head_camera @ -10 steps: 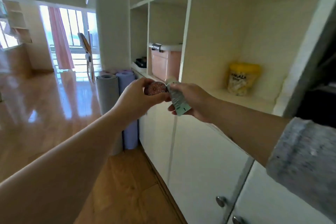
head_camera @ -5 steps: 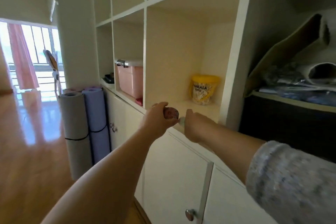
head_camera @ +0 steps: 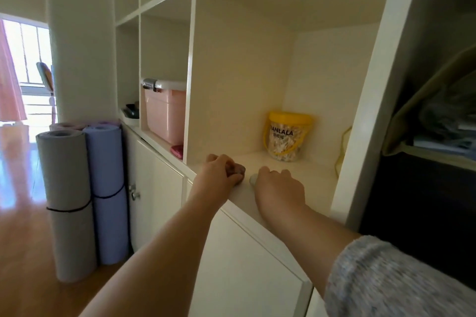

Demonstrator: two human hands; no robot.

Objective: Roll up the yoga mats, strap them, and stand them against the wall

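Note:
Three rolled yoga mats stand upright on the floor against the cabinet and pillar: a grey mat (head_camera: 67, 198) with a black strap, a lilac mat (head_camera: 108, 188) with a black strap, and a pink mat (head_camera: 65, 125) mostly hidden behind them. My left hand (head_camera: 219, 175) rests on the white shelf (head_camera: 309, 175), fingers curled round a small round reddish tin (head_camera: 238, 169). My right hand (head_camera: 278, 188) lies beside it on the shelf, gripping a pale tube of which only the cap (head_camera: 253, 178) shows.
A yellow-lidded tub (head_camera: 286, 136) stands at the back of this shelf compartment. A pink storage box (head_camera: 164, 110) fills the compartment to the left. White cabinet doors (head_camera: 244, 265) lie below. Dark bedding (head_camera: 438, 116) sits in the wardrobe on the right. Wooden floor (head_camera: 23, 252) stretches left.
Both hands have moved forward and down from mid-air onto the shelf, still holding the tin and tube. The view has swung right and closer to the cabinet.

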